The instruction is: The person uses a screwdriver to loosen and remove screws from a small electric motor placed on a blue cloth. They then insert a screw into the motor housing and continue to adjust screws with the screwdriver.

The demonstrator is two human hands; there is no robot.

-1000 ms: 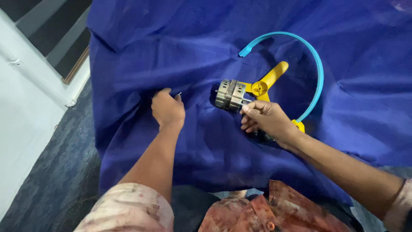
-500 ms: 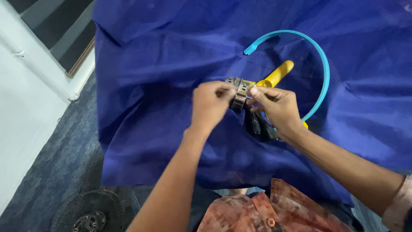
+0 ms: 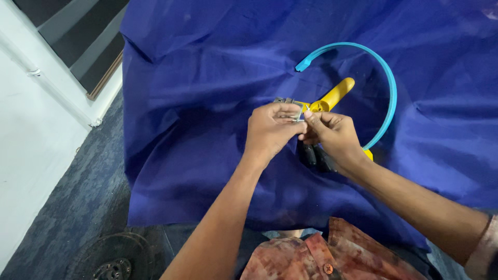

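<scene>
A small grey metal block with ridged sides [image 3: 291, 106], fixed at the end of a yellow plastic handle [image 3: 334, 95], sits between the two hands over the middle of a wrinkled blue cloth [image 3: 207, 93] that covers the surface. The left hand [image 3: 271, 129] is closed over the block from the left, its fingers curled round the metal, so most of the part is hidden. The right hand [image 3: 332, 136] meets it from the right, thumb and forefinger pinched on the block's near edge where it joins the yellow handle. Below the right hand, two dark rounded grips [image 3: 315, 155] poke out, seemingly part of the same tool.

A thin light-blue plastic hoop [image 3: 386, 83], open at its upper left end, curves round the tool on the far and right sides and lies flat on the cloth.

As a judgement, the work on the metal head is mid-way: both hands are engaged on it, nothing loose lies set aside on the cloth, and whether any piece is fitted or freed cannot be told.

At the left is a white wall [image 3: 31, 135] and grey-blue carpet [image 3: 78, 207].
</scene>
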